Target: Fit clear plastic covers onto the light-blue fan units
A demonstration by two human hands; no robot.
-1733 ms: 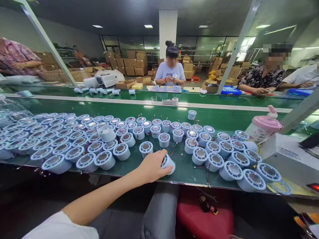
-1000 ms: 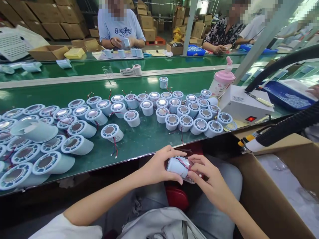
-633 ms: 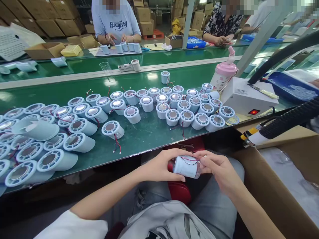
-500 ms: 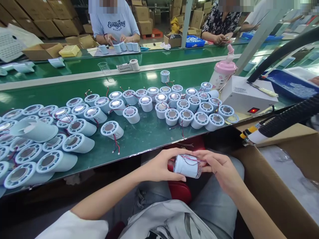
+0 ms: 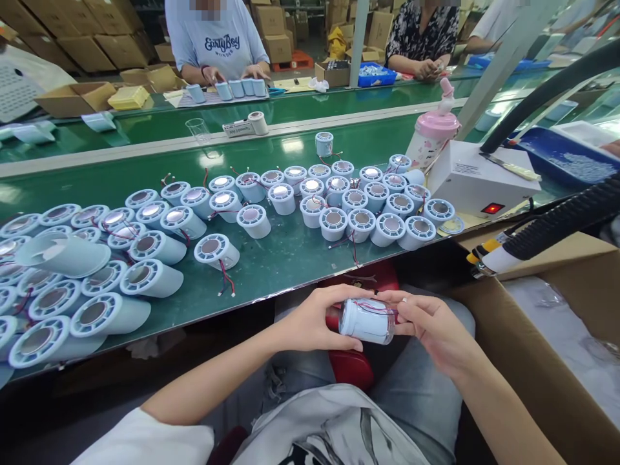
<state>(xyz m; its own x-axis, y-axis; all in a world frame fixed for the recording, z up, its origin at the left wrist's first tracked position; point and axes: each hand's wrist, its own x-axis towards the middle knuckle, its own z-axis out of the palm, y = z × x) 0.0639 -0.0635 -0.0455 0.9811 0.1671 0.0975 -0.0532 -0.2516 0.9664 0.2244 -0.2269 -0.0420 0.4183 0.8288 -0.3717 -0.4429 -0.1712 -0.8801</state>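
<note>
Over my lap, just off the bench's front edge, a light-blue cylindrical housing (image 5: pixel 364 325) lies on its side. My left hand (image 5: pixel 310 321) is wrapped round its left end, thumb below and fingers above. Thin red and black wires (image 5: pixel 372 306) run along its upper side toward the right. A clear plastic rim (image 5: pixel 390 328) surrounds the housing's right end. My right hand (image 5: pixel 433 326) pinches the wires at that end, with a small white tip showing by the thumb; its lower fingers are beside the clear rim, partly hidden.
Many similar housings (image 5: pixel 252 221) stand on the green bench (image 5: pixel 276 258), some trailing wires. At right are a white box with a red switch (image 5: pixel 484 177), a pink-lidded cup (image 5: pixel 433 139), a black hose (image 5: pixel 557 226) and an open carton (image 5: pixel 533 387). Co-workers sit opposite.
My right fingers have shifted slightly and now close on the wires, with a pale tip showing by the thumb. The left hand keeps its hold; the view has moved a little.
</note>
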